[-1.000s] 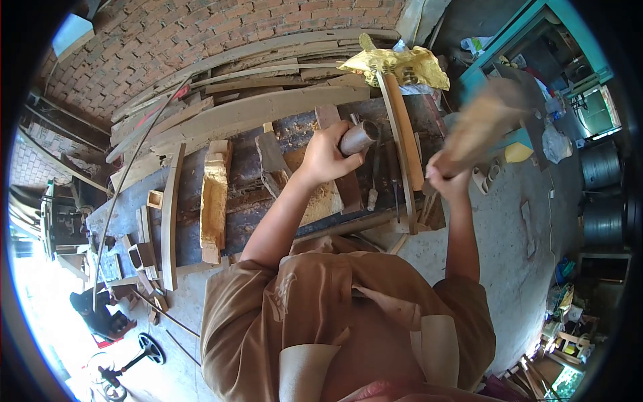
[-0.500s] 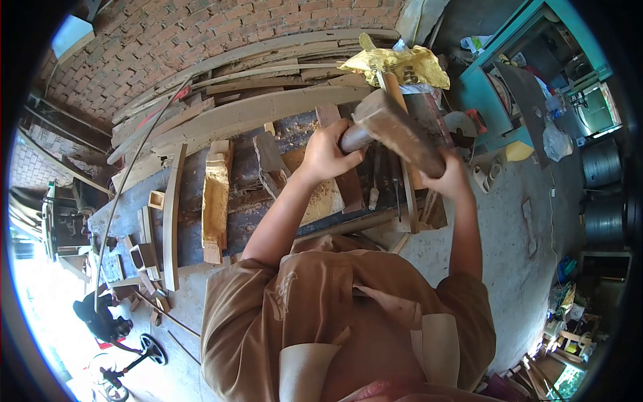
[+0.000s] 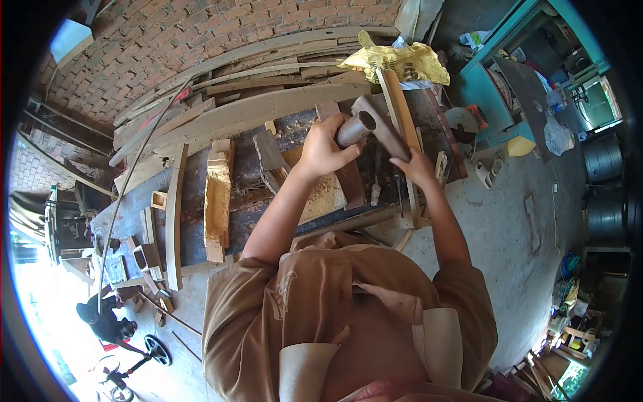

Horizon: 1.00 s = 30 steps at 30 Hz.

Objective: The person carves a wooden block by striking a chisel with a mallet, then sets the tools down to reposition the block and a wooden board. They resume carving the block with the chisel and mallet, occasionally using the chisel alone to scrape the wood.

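My left hand (image 3: 323,149) has its grip round a dark cylinder (image 3: 355,130); right hand (image 3: 418,167) grips a mallet (image 3: 387,130) near it, above the table (image 3: 193,197).

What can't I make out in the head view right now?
All in the head view:
- Cylindrical tool: lower end hidden by the left grip.
- Mallet: held end covered by the right grip.
- Tool-to-mallet contact: unclear, since they overlap.
- Dark drums: right sides cut off by the picture's dark edge.
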Each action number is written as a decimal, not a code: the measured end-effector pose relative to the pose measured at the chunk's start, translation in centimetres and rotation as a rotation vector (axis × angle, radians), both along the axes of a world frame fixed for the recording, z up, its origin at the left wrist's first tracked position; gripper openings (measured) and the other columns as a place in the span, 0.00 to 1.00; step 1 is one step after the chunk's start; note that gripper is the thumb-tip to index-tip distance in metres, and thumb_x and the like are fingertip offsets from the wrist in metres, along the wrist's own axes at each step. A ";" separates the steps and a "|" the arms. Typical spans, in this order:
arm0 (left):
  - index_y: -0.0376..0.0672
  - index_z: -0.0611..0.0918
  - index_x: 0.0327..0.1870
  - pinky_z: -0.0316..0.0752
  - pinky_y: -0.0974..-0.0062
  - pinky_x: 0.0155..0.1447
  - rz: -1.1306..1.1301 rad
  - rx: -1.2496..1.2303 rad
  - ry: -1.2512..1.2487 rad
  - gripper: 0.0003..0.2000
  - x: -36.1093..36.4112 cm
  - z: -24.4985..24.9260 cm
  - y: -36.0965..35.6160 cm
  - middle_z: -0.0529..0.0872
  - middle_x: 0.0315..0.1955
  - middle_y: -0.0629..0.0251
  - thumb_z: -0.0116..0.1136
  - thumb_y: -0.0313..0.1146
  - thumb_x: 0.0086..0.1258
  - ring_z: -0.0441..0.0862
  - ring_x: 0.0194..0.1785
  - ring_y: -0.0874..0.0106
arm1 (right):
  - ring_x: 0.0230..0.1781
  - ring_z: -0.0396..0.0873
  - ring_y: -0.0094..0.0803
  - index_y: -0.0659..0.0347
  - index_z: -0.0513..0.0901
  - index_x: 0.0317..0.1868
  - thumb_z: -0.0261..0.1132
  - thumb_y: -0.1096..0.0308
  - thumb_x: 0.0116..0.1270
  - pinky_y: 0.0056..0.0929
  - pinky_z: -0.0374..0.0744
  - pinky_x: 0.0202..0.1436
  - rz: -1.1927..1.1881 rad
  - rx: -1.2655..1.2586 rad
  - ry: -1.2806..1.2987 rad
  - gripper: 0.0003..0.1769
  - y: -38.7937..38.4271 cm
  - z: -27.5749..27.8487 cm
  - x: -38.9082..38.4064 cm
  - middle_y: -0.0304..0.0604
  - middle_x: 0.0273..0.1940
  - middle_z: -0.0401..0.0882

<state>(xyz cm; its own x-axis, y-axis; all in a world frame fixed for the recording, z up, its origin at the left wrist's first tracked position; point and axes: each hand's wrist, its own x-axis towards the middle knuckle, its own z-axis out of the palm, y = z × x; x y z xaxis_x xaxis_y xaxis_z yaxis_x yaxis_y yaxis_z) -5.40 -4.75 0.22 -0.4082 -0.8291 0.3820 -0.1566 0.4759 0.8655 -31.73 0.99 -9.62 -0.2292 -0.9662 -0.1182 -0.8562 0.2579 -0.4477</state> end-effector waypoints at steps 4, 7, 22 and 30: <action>0.37 0.79 0.36 0.74 0.71 0.36 0.001 -0.006 -0.008 0.17 -0.1 -0.2 -0.2 0.81 0.25 0.53 0.62 0.32 0.42 0.81 0.29 0.61 | 0.40 0.77 0.53 0.64 0.72 0.41 0.66 0.44 0.50 0.42 0.74 0.42 0.230 0.128 0.105 0.31 -1.6 -4.2 2.5 0.56 0.36 0.79; 0.37 0.79 0.37 0.74 0.70 0.36 0.016 0.005 -0.017 0.18 -0.3 -0.4 -0.2 0.81 0.26 0.52 0.62 0.33 0.42 0.81 0.30 0.60 | 0.39 0.77 0.52 0.62 0.72 0.37 0.67 0.49 0.51 0.43 0.75 0.40 0.322 0.044 0.071 0.26 -2.6 -5.7 4.5 0.53 0.34 0.79; 0.36 0.76 0.32 0.71 0.75 0.33 0.004 -0.036 -0.038 0.14 0.3 -0.5 -0.3 0.79 0.24 0.56 0.64 0.33 0.46 0.77 0.27 0.72 | 0.55 0.72 0.42 0.60 0.66 0.61 0.59 0.43 0.59 0.34 0.71 0.55 0.290 -0.047 -0.220 0.37 -6.6 -4.5 4.8 0.54 0.56 0.70; 0.38 0.76 0.39 0.74 0.67 0.36 -0.036 -0.010 -0.033 0.20 0.2 -1.5 0.3 0.81 0.28 0.52 0.66 0.40 0.49 0.80 0.33 0.55 | 0.53 0.73 0.40 0.70 0.68 0.55 0.53 0.48 0.65 0.36 0.71 0.55 0.805 -0.626 -1.006 0.31 -5.6 10.1 10.6 0.56 0.50 0.74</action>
